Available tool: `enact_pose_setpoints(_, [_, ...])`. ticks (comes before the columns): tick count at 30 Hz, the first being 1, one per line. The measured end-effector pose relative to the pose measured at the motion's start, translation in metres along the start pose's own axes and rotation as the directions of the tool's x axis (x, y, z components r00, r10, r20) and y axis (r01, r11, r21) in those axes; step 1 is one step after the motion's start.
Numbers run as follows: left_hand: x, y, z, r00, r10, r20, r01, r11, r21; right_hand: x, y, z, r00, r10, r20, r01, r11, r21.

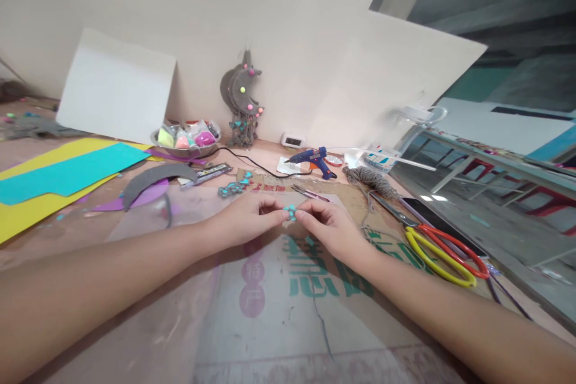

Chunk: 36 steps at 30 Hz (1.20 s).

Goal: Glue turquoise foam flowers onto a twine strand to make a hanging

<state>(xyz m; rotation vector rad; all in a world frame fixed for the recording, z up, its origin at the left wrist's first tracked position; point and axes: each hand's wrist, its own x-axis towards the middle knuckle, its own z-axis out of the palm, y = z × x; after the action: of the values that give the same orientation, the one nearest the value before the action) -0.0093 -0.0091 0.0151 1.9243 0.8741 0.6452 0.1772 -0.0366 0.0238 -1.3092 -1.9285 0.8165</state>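
Between my two hands is a small turquoise flower-shaped piece (291, 212), pinched from both sides above the printed sheet. My left hand (252, 219) grips its left edge with thumb and forefinger. On the other edge, the thumb and forefinger of my right hand (330, 225) are closed. Just beyond my left hand lies a cluster of similar turquoise and grey pieces (234, 187). Tweezers (311, 193) rest on the cardboard behind the held piece.
A blue glue gun (315, 159) stands at the back, near grey yarn (371, 180). Scissors (443, 249) and a phone (443, 222) lie right. Turquoise and yellow sheets (72, 174) spread left, by a metal bowl (184, 151) of bagged clay-like lumps. A grey moon ornament (243, 93) hangs on the wall.
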Motion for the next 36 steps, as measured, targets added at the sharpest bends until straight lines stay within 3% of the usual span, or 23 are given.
enact_pose_setpoints(12, [0.000, 0.001, 0.000, 0.997, 0.056, -0.051, -0.054, 0.997, 0.048, -0.001, -0.001, -0.002, 0.999, -0.032, -0.005, 0.031, 0.999, -0.039])
enact_pose_setpoints(18, [-0.001, 0.000, 0.002, 0.999, 0.005, -0.033, -0.006, 1.000, -0.008, 0.009, -0.004, -0.027, 0.978, -0.100, -0.182, 0.072, 0.986, -0.153])
enact_pose_setpoints(21, [-0.002, 0.000, 0.002, 1.000, -0.018, -0.010, 0.018, 1.000, 0.001, 0.018, 0.006, -0.040, 0.971, -0.200, -0.128, 0.133, 0.905, -0.404])
enact_pose_setpoints(24, [-0.001, 0.002, 0.001, 0.998, 0.028, -0.062, -0.023, 0.997, 0.077, 0.024, 0.022, -0.045, 0.945, -0.328, 0.003, 0.255, 0.729, -0.635])
enact_pose_setpoints(28, [0.000, 0.003, 0.001, 0.997, 0.015, -0.072, -0.009, 0.996, 0.085, 0.028, 0.033, -0.045, 0.940, -0.321, 0.115, 0.286, 0.560, -0.778])
enact_pose_setpoints(33, [0.000, 0.000, 0.004, 0.996, -0.033, -0.088, 0.035, 0.999, 0.019, 0.030, 0.033, -0.044, 0.933, -0.326, 0.149, 0.302, 0.489, -0.818])
enact_pose_setpoints(36, [0.001, 0.000, 0.004, 0.995, -0.063, -0.080, 0.064, 0.998, 0.004, 0.033, 0.042, -0.046, 0.946, -0.317, 0.066, 0.243, 0.557, -0.794])
